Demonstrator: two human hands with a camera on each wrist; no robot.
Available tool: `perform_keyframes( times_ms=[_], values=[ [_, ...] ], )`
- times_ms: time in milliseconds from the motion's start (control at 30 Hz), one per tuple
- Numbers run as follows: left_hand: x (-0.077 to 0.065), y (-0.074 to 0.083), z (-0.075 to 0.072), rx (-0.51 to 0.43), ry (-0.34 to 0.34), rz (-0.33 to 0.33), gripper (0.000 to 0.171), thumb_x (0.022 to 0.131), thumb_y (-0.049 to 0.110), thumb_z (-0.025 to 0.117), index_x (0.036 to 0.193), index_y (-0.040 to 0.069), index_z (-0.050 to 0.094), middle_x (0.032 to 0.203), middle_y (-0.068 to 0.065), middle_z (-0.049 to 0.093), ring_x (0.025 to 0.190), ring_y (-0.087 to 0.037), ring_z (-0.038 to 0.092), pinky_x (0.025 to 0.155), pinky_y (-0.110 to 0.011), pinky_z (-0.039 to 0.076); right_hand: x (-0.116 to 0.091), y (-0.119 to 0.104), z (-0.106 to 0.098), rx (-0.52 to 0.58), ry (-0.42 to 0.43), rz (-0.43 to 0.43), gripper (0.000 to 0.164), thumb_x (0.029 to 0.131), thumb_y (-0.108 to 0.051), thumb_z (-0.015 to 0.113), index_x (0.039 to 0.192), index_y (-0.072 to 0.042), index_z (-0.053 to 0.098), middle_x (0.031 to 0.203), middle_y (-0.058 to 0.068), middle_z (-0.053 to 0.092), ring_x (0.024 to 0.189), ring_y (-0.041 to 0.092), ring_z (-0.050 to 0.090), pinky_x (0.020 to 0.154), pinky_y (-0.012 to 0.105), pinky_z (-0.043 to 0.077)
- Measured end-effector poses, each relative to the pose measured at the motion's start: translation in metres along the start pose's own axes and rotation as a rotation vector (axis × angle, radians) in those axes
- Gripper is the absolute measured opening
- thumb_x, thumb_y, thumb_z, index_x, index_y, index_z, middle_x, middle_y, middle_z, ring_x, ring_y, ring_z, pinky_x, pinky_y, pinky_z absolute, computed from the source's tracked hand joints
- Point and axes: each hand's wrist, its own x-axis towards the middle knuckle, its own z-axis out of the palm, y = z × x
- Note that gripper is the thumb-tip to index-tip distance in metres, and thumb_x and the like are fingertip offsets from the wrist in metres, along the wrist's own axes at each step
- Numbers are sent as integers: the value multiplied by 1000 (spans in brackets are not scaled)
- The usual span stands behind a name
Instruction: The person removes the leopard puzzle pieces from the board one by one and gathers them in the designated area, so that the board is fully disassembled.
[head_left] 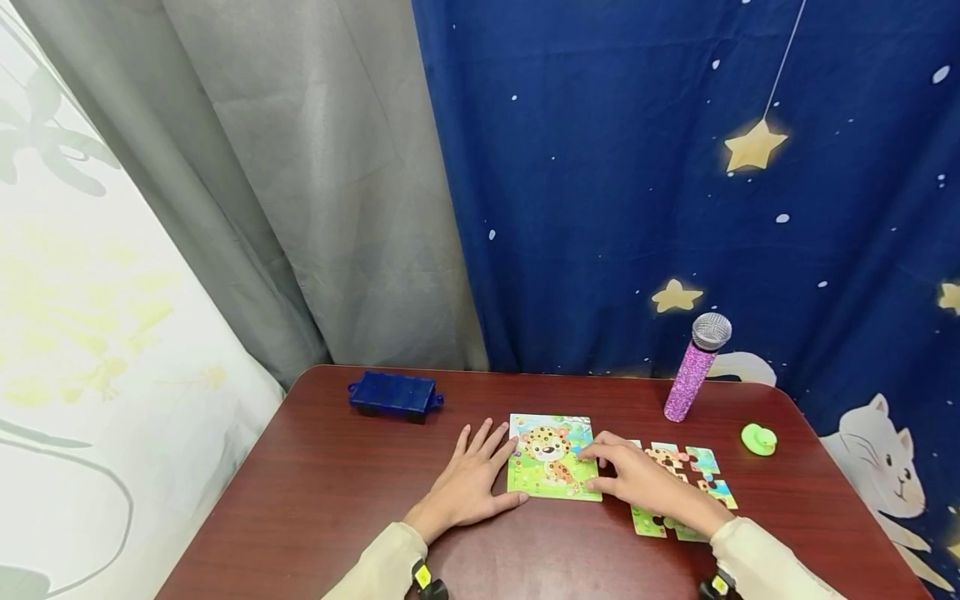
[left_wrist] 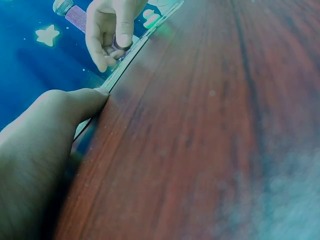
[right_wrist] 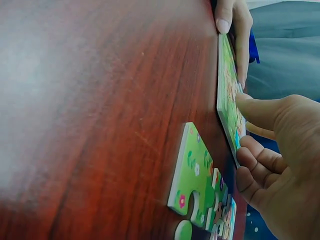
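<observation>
A square picture board (head_left: 536, 483) with a cartoon leopard on green lies flat on the table in the head view. My left hand (head_left: 468, 483) spreads its straight fingers at the board's left side, the thumb touching the lower left corner. From the right, my right hand (head_left: 648, 479) reaches over the board's right edge with loosely bent fingers and the thumb apart from the index finger. No piece shows between them in the right wrist view. Several jigsaw pieces (right_wrist: 192, 170) with matching art lie just right of the board, partly hidden under my right forearm in the head view.
A dark blue toy wagon (head_left: 393, 393) stands at the back left of the brown table (head_left: 315, 492). At the back right a glittery pink microphone (head_left: 690, 379) stands upright, and a small green duck toy (head_left: 759, 439) sits beyond the pieces. Curtains (head_left: 585, 208) hang behind the table.
</observation>
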Motion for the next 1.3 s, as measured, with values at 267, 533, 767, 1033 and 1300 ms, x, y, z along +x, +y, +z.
perform_keyframes(
  times_ms=[267, 533, 767, 1033, 1300],
  values=[
    [-1, 1, -1, -8, -8, -2, 94, 103, 80, 50, 172, 18, 42, 180, -11, 31, 169, -38, 18, 131, -71, 12, 8, 1, 0, -43, -59, -1, 40, 100, -26, 84, 136, -11, 76, 107, -4, 59, 92, 12, 54, 80, 27, 46],
    [0, 0, 0, -7, -10, -4, 94, 102, 81, 49, 172, 17, 43, 180, -11, 32, 169, -38, 19, 131, -71, 12, 14, 1, -3, -30, -96, 3, 46, 98, -27, 86, 139, -11, 74, 113, -3, 58, 102, 16, 54, 87, 30, 47],
    [0, 1, -1, -3, -13, -3, 94, 103, 80, 50, 172, 18, 42, 180, -11, 31, 169, -38, 18, 131, -70, 11, 17, 2, -4, -25, -117, 32, 52, 96, -33, 89, 141, -11, 73, 118, -5, 60, 109, 14, 55, 94, 35, 52],
    [0, 0, -1, -5, -12, -6, 94, 102, 81, 49, 172, 18, 42, 180, -10, 31, 169, -37, 17, 132, -70, 11, 19, 3, -3, -26, -115, 34, 51, 95, -32, 90, 139, -11, 75, 117, -5, 59, 109, 13, 55, 95, 34, 52],
    [1, 0, 0, -2, -9, -3, 94, 102, 81, 49, 172, 18, 42, 180, -11, 31, 169, -38, 18, 131, -71, 12, 18, 2, -2, -12, -107, 45, 48, 95, -31, 90, 136, -13, 74, 119, -4, 58, 113, 15, 57, 98, 38, 53]
  ],
)
